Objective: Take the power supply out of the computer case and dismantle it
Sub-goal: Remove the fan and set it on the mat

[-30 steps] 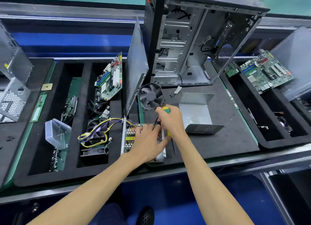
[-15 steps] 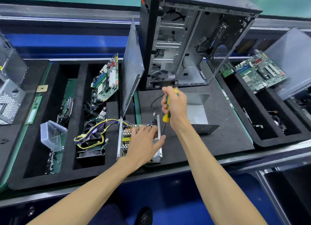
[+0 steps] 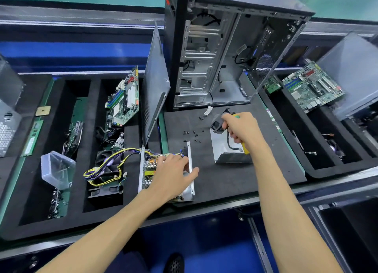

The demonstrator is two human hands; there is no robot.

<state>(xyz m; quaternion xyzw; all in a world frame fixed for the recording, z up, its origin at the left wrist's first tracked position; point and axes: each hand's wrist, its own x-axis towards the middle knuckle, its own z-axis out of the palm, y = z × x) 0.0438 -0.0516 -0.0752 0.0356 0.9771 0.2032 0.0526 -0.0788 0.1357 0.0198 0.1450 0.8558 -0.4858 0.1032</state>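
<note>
The left hand (image 3: 173,175) is lying flat on the opened power supply (image 3: 163,170), near the front of the worktop (image 3: 225,182). The right hand (image 3: 242,128) is gripping a fan (image 3: 217,123) and a screwdriver (image 3: 243,148) over the supply's cover (image 3: 223,148). The case (image 3: 225,54) is standing behind.

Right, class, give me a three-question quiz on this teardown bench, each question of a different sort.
1. True or false: the computer case lies flat on the mat.
2. What does the right hand hold besides the fan? A) pliers B) screwdriver C) motherboard
3. Fill in: the left hand rests on the opened ____.

Key: 1 false, it stands upright. 2 B, the yellow-green screwdriver. 3 power supply.
</note>
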